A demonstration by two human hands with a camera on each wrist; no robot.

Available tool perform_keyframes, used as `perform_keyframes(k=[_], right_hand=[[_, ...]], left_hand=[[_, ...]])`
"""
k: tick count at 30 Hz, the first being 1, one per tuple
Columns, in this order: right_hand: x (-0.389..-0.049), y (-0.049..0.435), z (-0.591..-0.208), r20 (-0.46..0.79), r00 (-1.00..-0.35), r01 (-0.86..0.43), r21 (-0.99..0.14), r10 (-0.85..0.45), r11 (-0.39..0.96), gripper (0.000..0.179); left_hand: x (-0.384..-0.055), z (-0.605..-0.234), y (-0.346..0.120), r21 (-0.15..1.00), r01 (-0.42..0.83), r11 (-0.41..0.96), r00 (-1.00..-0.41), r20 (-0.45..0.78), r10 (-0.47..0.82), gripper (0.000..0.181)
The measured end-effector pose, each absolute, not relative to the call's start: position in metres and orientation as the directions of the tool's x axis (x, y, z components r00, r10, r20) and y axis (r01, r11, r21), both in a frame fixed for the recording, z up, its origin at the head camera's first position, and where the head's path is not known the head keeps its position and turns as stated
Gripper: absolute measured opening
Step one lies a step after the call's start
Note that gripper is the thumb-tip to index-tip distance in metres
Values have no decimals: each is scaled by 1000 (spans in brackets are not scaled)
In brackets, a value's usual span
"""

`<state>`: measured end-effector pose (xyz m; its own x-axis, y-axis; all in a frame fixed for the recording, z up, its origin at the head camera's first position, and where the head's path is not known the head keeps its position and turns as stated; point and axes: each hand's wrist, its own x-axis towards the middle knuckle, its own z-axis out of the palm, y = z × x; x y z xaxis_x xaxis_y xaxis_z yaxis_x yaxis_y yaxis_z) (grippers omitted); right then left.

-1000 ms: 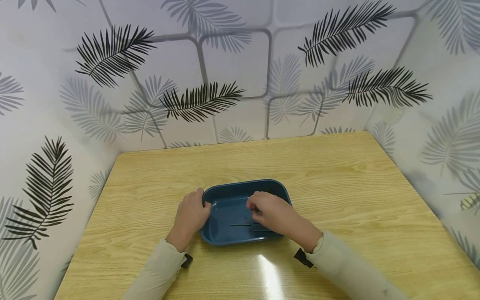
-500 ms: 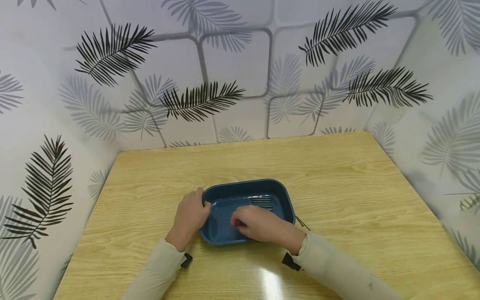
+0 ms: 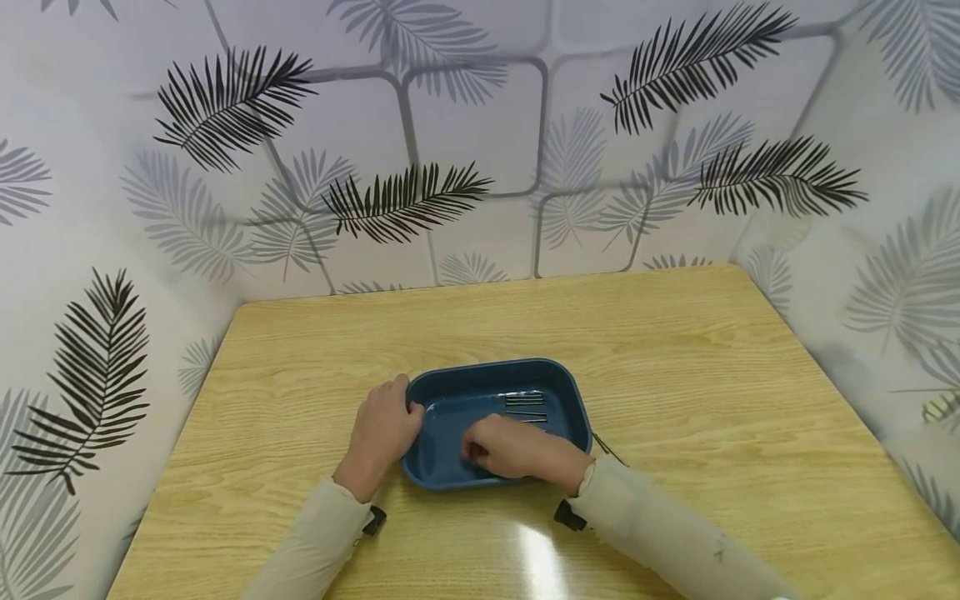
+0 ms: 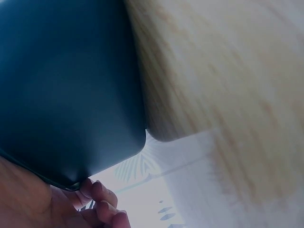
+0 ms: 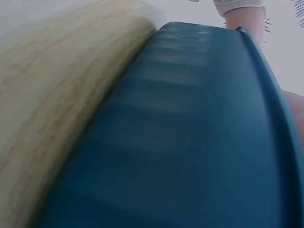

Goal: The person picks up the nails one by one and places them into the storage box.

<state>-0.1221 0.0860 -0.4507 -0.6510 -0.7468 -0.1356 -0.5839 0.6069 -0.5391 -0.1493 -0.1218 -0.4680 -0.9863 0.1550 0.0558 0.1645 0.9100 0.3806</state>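
A dark blue rectangular tray [image 3: 450, 417] with rounded corners lies on the wooden table. My left hand [image 3: 380, 425] grips its left end, thumb over the rim and fingers outside; in the left wrist view those fingers curl by the tray's corner. Inside the tray, my right hand [image 3: 506, 447] is low over the floor, fingers bent downward. Whether it pinches anything is hidden. Several thin dark sticks [image 3: 524, 401] lie side by side near the far wall, with more thin sticks [image 3: 527, 415] just nearer. The tray's outer wall [image 5: 180, 118] fills the right wrist view.
Thin dark strands [image 3: 609, 450] stick out on the table beside the tray's right end. The light wooden table [image 3: 712, 375] extends around the tray. Behind it and at both sides stand walls [image 3: 480, 125] with a leaf pattern.
My right hand has moved left and toward me within the tray, uncovering the sticks by the far wall, then nearly stayed put. My left hand keeps its grip on the tray.
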Motion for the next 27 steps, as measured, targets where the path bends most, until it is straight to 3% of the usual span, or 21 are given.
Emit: perform_keyframes(k=[10, 22, 27], right_hand=[[-130, 82, -457, -223, -629, -549, -550, -744, 629, 15], [-129, 82, -459, -208, -635, -541, -569, -744, 620, 13], [-127, 88, -456, -148, -643, -562, -576, -752, 594, 8]], left_hand=[[-149, -468, -122, 392, 168, 904, -986, 63, 156, 16], [-149, -468, -121, 387, 165, 907, -986, 69, 150, 18], [-148, -467, -120, 386, 165, 908, -986, 69, 150, 16]])
